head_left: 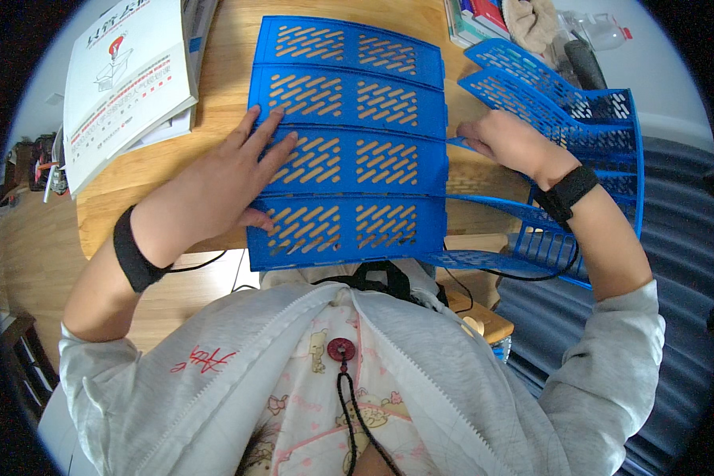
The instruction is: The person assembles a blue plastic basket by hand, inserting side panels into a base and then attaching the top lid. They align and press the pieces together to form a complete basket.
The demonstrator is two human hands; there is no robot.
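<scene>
A blue plastic file rack lies partly assembled across the desk edge before me. Its wide slotted panel (pixel 347 135) has several sections with diagonal cutouts. My left hand (pixel 202 190) rests on the panel's left side, fingers spread over the surface and thumb near the lower left edge. Just right of the panel, my right hand (pixel 512 143) is closed, pinching the edge of a thin blue divider (pixel 456 143) whose end meets the panel. Other curved dividers (pixel 496 208) run rightward to a blue slotted frame (pixel 636 159). The right fingertips are partly hidden.
A white book (pixel 127 79) lies on other papers at the wooden desk's (pixel 230 47) left. At the back right are more books (pixel 472 20), a beige cloth item (pixel 531 24) and a clear plastic bottle (pixel 599 32). Dark ribbed fabric (pixel 678 238) hangs at the right.
</scene>
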